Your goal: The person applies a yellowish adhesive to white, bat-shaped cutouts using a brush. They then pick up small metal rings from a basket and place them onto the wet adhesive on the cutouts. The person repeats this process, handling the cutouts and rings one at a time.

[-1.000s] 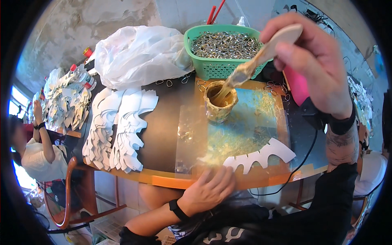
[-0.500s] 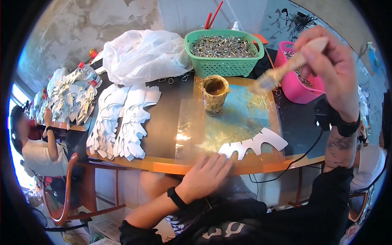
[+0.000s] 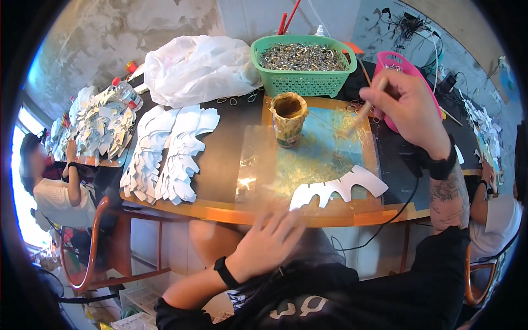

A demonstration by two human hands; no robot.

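My right hand (image 3: 404, 107) is closed around the handle of a glue brush (image 3: 363, 116). The bristles are low over the glue-smeared blue patch of a clear plastic sheet (image 3: 254, 159); whether they touch it I cannot tell. My left hand (image 3: 268, 239) holds nothing, its slightly blurred fingers apart at the table's front edge, close to a white cut-out piece (image 3: 352, 179). This curved, notched piece lies flat on the sheet's near right part. Behind it stands a glue-crusted pot (image 3: 288, 129) with brown glue inside.
Stacks of white cut-outs (image 3: 179, 154) lie left, below a white plastic bag (image 3: 201, 71). A green basket (image 3: 302, 82) of metal rings stands behind the pot, a pink basket (image 3: 393, 58) to its right. A cable (image 3: 404, 206) hangs over the front edge. Other people sit at both sides.
My right hand has come down with the brush toward the sheet. My left hand has drawn back from the white piece, and its fingers have spread. The view has shifted slightly.
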